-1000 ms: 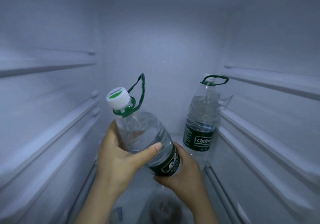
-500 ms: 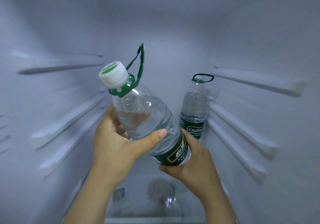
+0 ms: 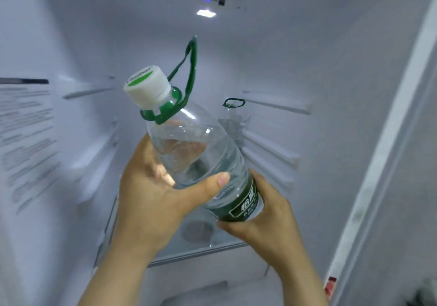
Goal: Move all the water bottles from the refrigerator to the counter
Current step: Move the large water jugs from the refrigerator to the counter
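I hold a large clear water bottle [image 3: 203, 149] with a white cap, a green carry loop and a green label, tilted with its cap up and to the left, in front of the open refrigerator. My left hand [image 3: 151, 194] grips its middle, thumb across the front. My right hand [image 3: 262, 218] wraps round its lower end at the label. A second bottle [image 3: 230, 119] of the same kind stands upright at the back right of the refrigerator's glass shelf [image 3: 203, 251], partly hidden behind the held one.
The refrigerator's white side walls carry shelf rails [image 3: 272, 149] on both sides. A lamp [image 3: 206, 13] glows in its ceiling. A printed sticker [image 3: 26, 138] covers the left wall. The right door frame edge [image 3: 383, 164] runs down the right side.
Both hands have drawn the bottle out and toward me, away from the shelf. The view has pulled back, so the refrigerator's ceiling, the shelf's front edge and the right frame now show.
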### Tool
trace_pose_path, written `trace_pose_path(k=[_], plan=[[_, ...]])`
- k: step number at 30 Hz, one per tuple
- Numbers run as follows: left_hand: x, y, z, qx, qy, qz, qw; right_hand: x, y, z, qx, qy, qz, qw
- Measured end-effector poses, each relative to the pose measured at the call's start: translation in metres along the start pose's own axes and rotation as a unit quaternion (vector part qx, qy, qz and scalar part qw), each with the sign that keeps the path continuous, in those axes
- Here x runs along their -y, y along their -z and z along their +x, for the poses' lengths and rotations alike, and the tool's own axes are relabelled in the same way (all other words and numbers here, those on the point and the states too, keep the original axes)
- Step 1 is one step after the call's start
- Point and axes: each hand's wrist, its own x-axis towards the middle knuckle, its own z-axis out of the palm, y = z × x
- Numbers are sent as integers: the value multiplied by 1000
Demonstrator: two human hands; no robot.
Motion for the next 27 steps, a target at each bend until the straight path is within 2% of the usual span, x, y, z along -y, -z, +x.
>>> trace_pose_path(k=[6,13,27], plan=[[-26,-5,-32,57,29,-54,997,29,24,-63,-35,-31,-55,997],[-47,-42,-63,126,68,-133,981,45,60,-132,-86,-120,-79,986],[-113,-130,-133,213,80,-146,963,62,146,-248,-159,-215,-107,958]])
